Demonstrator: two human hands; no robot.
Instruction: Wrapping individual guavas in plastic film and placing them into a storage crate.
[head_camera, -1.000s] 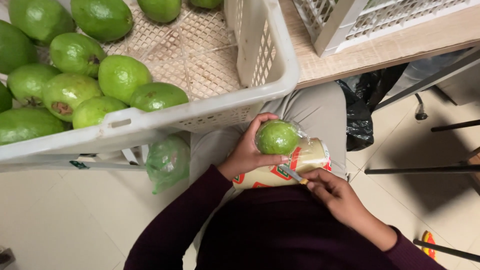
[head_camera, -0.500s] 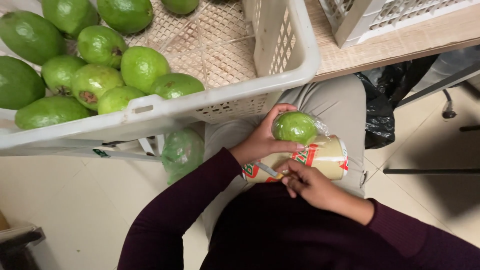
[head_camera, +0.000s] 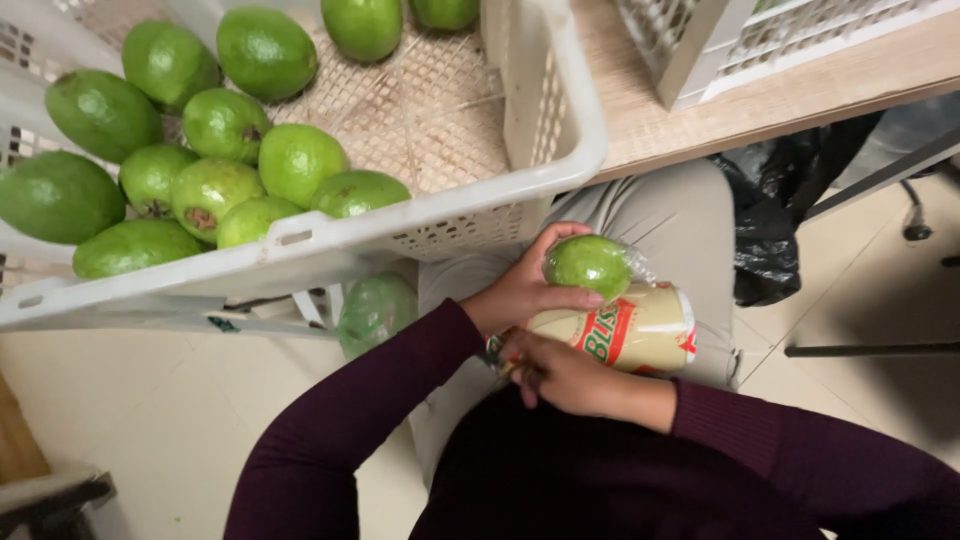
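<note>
Wrapping step: left hand (head_camera: 520, 295) grips wrapped green fruit (head_camera: 588, 265) on film roll (head_camera: 625, 330); right hand (head_camera: 555, 375) fingers pinch the film edge, likely needing a clean tear next.

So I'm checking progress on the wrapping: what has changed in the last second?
The right hand has slid from the roll's right side to its left end, below the left hand. The left hand still holds the wrapped green fruit on the cream roll in the lap. The white crate of green fruit only seems shifted as the camera moved.
</note>
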